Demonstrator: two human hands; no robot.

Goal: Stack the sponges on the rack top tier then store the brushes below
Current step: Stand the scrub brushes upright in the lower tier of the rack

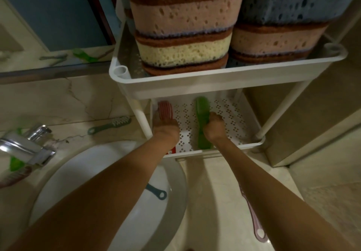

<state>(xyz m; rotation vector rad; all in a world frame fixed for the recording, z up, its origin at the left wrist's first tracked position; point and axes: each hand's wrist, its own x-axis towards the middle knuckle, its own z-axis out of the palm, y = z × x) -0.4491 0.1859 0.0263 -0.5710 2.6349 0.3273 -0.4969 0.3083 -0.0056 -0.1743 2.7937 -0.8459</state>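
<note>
Sponges (183,36) stand in two tall piles on the top tier (214,79) of the white rack (143,122). Both piles run past the upper edge of our view, so we cannot tell how high they go. Below, we have both hands in the perforated lower tier (230,122). Our left hand (166,130) grips the red brush (165,108) at the left side of that shelf. We see only the back of the hand; the fingers curl down over the brush and their tips are hidden. The ribbed head shows beyond the knuckles, and a bit of red handle peeks out beneath the wrist. Our right hand (214,127) is closed round the middle of the green brush (202,112), which lies lengthwise on the shelf, its far end in the shadow of the top tier and its near end at the front rim. A grey brush (111,124) lies on the marble counter beside the rack. In the sink (88,174), our left forearm covers all but the looped handle of a dark brush (157,191). Our right forearm crosses a pink brush (254,217), hiding its head. By the tap (27,147) something green (14,162) shows, too blurred to name.
</note>
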